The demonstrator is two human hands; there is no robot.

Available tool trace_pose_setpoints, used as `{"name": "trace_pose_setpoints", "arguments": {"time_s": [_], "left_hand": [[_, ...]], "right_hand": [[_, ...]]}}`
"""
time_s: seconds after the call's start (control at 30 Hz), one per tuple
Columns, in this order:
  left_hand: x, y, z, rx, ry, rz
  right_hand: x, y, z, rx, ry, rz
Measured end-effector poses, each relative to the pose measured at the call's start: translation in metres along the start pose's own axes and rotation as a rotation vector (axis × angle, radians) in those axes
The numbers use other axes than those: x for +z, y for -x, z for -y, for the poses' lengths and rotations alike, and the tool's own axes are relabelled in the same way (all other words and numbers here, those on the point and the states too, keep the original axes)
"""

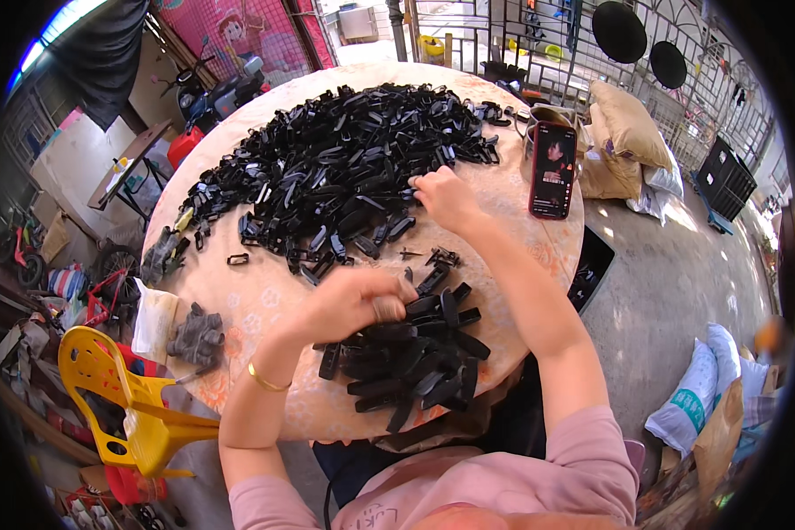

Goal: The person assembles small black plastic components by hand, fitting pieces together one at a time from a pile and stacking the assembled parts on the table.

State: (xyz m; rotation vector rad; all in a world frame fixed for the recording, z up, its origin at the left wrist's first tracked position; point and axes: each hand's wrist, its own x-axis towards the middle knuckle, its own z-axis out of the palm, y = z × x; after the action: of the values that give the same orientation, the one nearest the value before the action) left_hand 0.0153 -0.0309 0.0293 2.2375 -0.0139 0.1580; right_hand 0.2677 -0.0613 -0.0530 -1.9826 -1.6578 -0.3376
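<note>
A big heap of small, glossy black plastic pieces [327,159], long and narrow, covers the far part of the round table. My right hand [449,196] reaches to the heap's right edge, its fingertips pinched together; what they hold, if anything, is too small to make out. Close to my body lies a smaller pile of black pieces [415,362]. Over this pile's far left side my left hand [358,305] is curled closed, its fingers partly blurred and hiding whatever is in them. Several tiny dark parts [444,257] lie just beyond the small pile.
A phone [553,172] with a lit screen leans upright at the table's right against a container. Dark gloves [196,337] and a whitish packet [155,322] lie at the left edge. A yellow plastic chair [137,406] stands left; sacks [627,132] are stacked beyond the right side.
</note>
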Motion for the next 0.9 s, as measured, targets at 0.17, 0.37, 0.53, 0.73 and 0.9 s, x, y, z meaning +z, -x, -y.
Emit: {"name": "trace_pose_setpoints", "arguments": {"time_s": [0.17,0.37,0.53,0.73,0.9], "left_hand": [[-0.011,-0.017,0.059,0.129,-0.775,-0.439],[-0.002,-0.030,0.060,-0.028,-0.733,-0.279],[0.003,-0.020,0.074,-0.187,-0.345,-0.615],[0.000,-0.016,0.061,-0.227,0.703,-0.636],[-0.005,-0.010,0.062,-0.174,0.791,-0.630]], "right_hand": [[-0.007,0.000,0.019,0.085,-0.081,0.031],[-0.012,0.002,0.021,0.284,-0.397,-0.120],[-0.017,0.008,0.068,0.085,-0.690,-0.239],[-0.022,0.018,0.091,-0.150,-0.628,-0.164],[-0.019,0.019,0.092,-0.112,-0.900,-0.148]]}}
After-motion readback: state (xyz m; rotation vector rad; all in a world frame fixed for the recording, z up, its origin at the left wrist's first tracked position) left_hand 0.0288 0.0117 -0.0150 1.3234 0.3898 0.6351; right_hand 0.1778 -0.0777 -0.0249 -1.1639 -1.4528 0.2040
